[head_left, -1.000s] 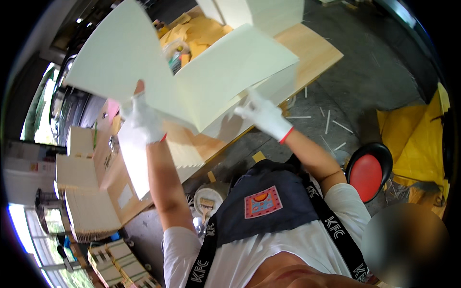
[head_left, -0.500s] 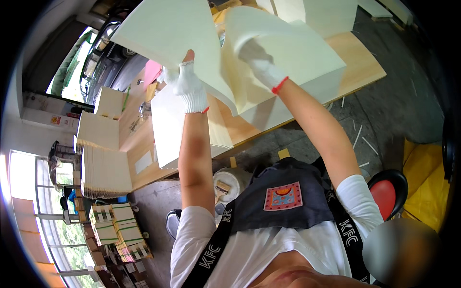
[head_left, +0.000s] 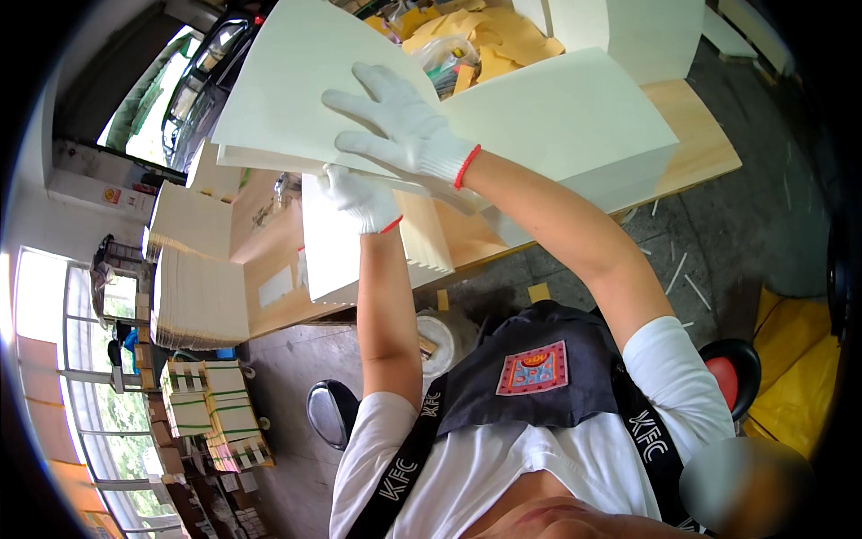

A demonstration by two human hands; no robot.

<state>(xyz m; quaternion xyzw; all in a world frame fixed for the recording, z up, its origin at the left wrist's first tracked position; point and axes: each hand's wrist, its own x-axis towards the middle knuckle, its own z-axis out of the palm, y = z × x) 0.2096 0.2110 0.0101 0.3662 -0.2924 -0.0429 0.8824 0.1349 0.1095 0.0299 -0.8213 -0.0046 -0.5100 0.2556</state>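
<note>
Both hands wear white knitted gloves with red cuffs. My left hand (head_left: pixel 357 199) is closed on the near edge of large white paper sheets (head_left: pixel 278 90), which are raised and bowed above the table. My right hand (head_left: pixel 400 126) lies on the upper face of these sheets, fingers spread and stretched toward the left. Under my left hand, a white paper stack (head_left: pixel 334 251) with a stepped side stands at the table's near edge. To the right of my hands is another thick white paper stack (head_left: pixel 575 117).
The wooden table (head_left: pixel 700 135) also bears several paper stacks (head_left: pixel 202 296) at the left. Yellow paper scraps (head_left: pixel 512 40) and a clear plastic bag (head_left: pixel 446 56) are at the far side. A round pale bucket (head_left: pixel 446 346) stands below the near edge. Paper strips litter the floor (head_left: pixel 673 242).
My right hand has moved left from the right-hand stack onto the raised sheets, and its fingers have spread. The sheet that curled up under it now lies over with the others to the left.
</note>
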